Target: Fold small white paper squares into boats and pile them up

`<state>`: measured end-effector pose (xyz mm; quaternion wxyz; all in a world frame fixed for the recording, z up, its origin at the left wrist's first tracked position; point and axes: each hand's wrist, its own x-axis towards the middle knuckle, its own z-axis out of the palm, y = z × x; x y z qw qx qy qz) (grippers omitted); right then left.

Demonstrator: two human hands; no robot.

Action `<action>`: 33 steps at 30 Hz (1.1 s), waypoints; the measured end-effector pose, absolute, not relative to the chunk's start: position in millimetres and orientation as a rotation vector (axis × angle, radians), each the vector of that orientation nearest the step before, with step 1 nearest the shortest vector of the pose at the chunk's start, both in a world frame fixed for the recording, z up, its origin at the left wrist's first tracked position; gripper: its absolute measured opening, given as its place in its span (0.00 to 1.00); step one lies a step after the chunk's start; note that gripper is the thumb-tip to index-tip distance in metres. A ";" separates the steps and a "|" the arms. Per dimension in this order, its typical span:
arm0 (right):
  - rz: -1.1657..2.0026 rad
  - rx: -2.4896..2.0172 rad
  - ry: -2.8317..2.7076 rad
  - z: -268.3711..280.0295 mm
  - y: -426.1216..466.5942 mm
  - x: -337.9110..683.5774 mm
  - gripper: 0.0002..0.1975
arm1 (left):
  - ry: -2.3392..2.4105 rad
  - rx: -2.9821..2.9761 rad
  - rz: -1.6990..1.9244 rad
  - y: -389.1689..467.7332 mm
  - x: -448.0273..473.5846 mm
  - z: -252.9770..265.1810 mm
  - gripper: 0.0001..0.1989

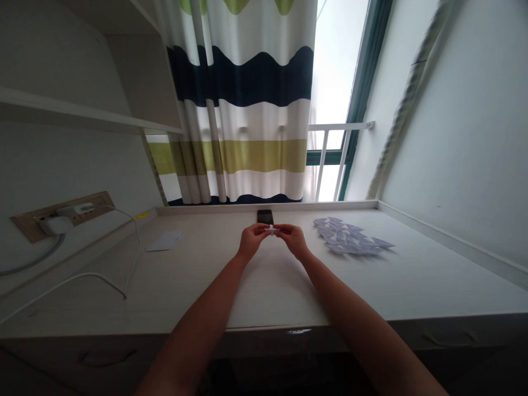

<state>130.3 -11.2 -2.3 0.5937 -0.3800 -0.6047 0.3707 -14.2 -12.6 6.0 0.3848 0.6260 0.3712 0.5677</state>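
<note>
Between my two hands, above the desk, is a small folded white paper piece. My left hand pinches its left side with thumb and fingers. On the right side, my right hand grips it the same way. The piece is small and partly covered by fingertips, so its exact folded form cannot be made out. Just behind the hands lies a dark smartphone, flat on the desk. A spread of folded white paper pieces rests to the right of my right hand.
A small stack of flat white paper lies on the desk at left. A white cable runs from the wall socket across the left side. A raised ledge edges the back, before a striped curtain and window.
</note>
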 end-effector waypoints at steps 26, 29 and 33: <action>0.712 -0.931 -1.458 -6.5 -6.1 132.7 0.07 | 0.957 1.636 1.455 -10.6 -17.0 2.2 0.13; 0.677 -0.939 -1.464 -5.0 -7.4 132.6 0.06 | 0.988 1.644 1.455 -11.5 -17.9 3.1 0.12; 0.664 -0.936 -1.474 -1.8 -10.8 132.4 0.06 | 0.997 1.667 1.460 -12.7 -18.6 4.4 0.11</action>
